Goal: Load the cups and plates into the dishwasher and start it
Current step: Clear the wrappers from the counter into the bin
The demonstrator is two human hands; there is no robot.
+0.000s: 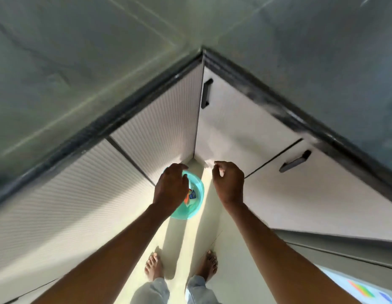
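No cups or plates are in view. My left hand (172, 187) hangs palm down, fingers loosely apart, holding nothing. It is in front of a teal plastic basin (198, 199) that sits on the floor in the cabinet corner. My right hand (229, 183) is held out beside it, fingers loosely curled, with nothing in it. A grey appliance front (344, 249) with a coloured label (364, 290) shows at the lower right; I cannot tell if it is the dishwasher.
Two dark-edged counters (129, 110) meet in a corner ahead. White cabinet doors stand below them, with dark handles (207, 93) on the right side. The basin holds small packets (191, 195). My bare feet (154, 267) stand on the pale floor.
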